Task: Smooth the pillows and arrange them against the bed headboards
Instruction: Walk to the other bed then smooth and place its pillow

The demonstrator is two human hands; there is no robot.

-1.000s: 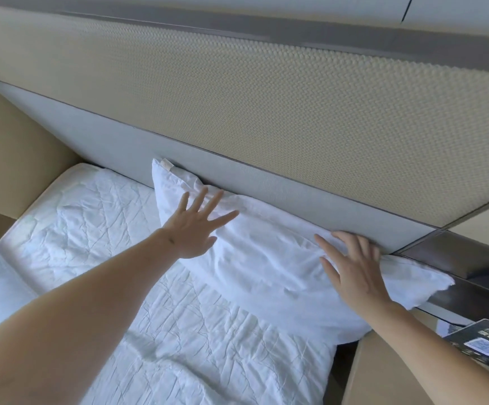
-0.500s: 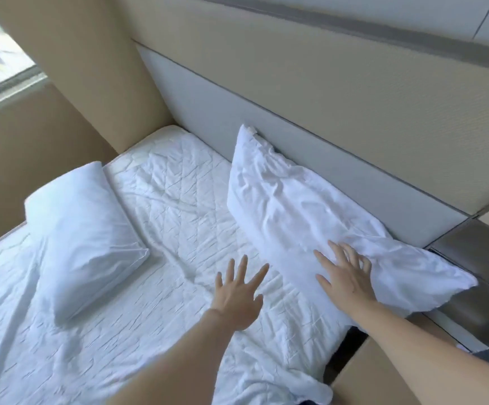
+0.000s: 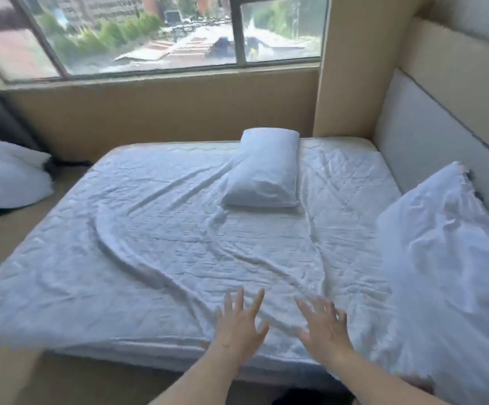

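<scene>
Already one pillow is leaned on the headboard, just right of the right hand. Another pillow is left lying far past the spread, empty fingers of the left hand.

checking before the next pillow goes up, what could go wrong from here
1. The far pillow lies mid-bed near the window side, away from both open hands; a long lean across may drag the sheet, already ridged, into more wrinkles.
2. The near pillow is propped on the headboard near the bed edge; a bump might tip it off.
</scene>
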